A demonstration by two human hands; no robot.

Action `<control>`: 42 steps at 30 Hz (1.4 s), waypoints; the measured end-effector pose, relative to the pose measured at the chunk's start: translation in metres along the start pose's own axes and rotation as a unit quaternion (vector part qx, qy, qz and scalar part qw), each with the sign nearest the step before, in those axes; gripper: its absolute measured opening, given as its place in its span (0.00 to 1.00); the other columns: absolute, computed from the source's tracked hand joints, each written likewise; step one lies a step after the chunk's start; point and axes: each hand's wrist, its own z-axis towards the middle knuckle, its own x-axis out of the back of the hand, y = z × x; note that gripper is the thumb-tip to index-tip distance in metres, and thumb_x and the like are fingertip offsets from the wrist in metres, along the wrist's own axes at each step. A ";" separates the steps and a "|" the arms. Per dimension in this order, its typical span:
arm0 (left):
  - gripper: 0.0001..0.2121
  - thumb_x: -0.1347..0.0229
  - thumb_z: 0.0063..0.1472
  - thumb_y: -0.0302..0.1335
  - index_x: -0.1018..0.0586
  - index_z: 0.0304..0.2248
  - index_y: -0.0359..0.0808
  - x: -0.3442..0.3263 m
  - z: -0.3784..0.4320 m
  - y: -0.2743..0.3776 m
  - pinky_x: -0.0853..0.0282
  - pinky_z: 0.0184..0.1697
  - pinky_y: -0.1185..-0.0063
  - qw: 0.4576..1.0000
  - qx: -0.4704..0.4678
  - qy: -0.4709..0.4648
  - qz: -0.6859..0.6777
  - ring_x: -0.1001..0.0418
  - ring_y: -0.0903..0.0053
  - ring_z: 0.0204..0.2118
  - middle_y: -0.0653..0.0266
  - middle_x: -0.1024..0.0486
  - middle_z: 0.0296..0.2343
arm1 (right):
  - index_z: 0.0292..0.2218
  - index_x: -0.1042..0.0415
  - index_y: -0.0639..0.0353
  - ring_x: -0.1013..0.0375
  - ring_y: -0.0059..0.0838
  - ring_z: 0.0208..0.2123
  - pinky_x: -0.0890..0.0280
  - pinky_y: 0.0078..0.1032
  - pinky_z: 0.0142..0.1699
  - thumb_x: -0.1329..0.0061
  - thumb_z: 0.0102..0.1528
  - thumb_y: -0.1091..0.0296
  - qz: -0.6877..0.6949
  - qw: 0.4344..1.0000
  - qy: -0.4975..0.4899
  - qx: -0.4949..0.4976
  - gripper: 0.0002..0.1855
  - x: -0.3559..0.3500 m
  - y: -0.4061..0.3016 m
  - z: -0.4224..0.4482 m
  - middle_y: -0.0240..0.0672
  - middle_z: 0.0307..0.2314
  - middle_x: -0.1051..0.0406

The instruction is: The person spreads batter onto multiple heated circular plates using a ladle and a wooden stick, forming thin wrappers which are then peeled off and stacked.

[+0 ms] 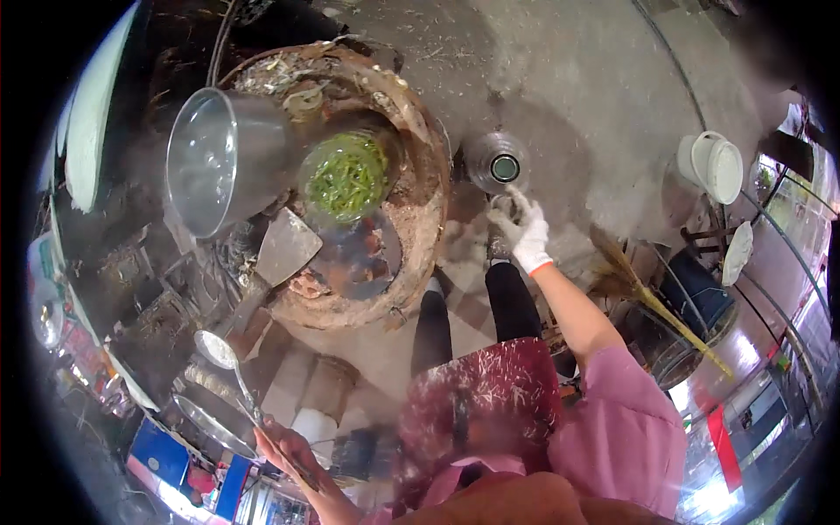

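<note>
My left hand (pixel 289 449), bare, grips the handle of a metal spoon (pixel 216 350), whose pale bowl points up and to the left. My right hand (pixel 522 226) wears a white knitted glove with an orange cuff; it reaches out beside a ribbed clear container with a dark round mouth (pixel 504 168), fingers curled apart. Whether the fingertips touch it is hard to tell. In front of me a pot of green, leafy or sliced food in liquid (pixel 348 177) sits in a round clay hearth (pixel 420 243). Under its near side embers glow.
A large metal basin (pixel 203 164) stands tilted left of the pot. A flat-bladed shovel (pixel 289 248) lies against the hearth. A shallow metal pan (pixel 216 426) is at lower left. At right are a white bucket (pixel 712 164), a straw broom (pixel 643 295) and a dark bucket (pixel 695 292).
</note>
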 end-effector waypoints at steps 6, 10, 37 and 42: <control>0.16 0.64 0.66 0.35 0.37 0.38 0.26 -0.008 0.002 -0.004 0.47 0.08 0.87 0.997 0.074 -0.024 0.019 0.45 0.87 0.07 0.59 0.30 0.21 | 0.53 0.38 0.45 0.32 0.41 0.34 0.36 0.34 0.39 0.42 0.42 0.51 -0.088 0.983 0.136 0.086 0.37 0.022 -0.027 0.043 0.43 0.31 0.34; 0.16 0.63 0.66 0.34 0.37 0.40 0.26 0.020 0.007 0.008 0.45 0.09 0.87 0.987 0.100 -0.119 0.035 0.43 0.87 0.07 0.62 0.31 0.20 | 0.53 0.38 0.44 0.35 0.47 0.42 0.38 0.38 0.45 0.45 0.44 0.47 -0.201 0.969 0.096 0.101 0.37 0.008 -0.018 0.059 0.47 0.40 0.35; 0.12 0.56 0.63 0.34 0.29 0.35 0.32 0.006 -0.084 0.053 0.53 0.08 0.89 0.998 0.068 0.006 0.011 0.50 0.88 0.05 0.73 0.40 0.13 | 0.54 0.43 0.68 0.42 0.25 0.52 0.46 0.21 0.56 0.55 0.57 0.71 0.331 0.931 0.090 0.126 0.25 0.102 -0.150 -0.120 0.38 0.53 0.43; 0.09 0.55 0.64 0.33 0.32 0.29 0.38 -0.023 -0.114 0.081 0.55 0.09 0.91 0.993 0.009 0.025 0.115 0.51 0.91 0.06 0.76 0.43 0.11 | 0.51 0.38 0.66 0.34 0.24 0.45 0.37 0.22 0.49 0.54 0.53 0.80 0.257 0.877 -0.173 0.367 0.23 0.134 -0.365 -0.265 0.37 0.48 0.37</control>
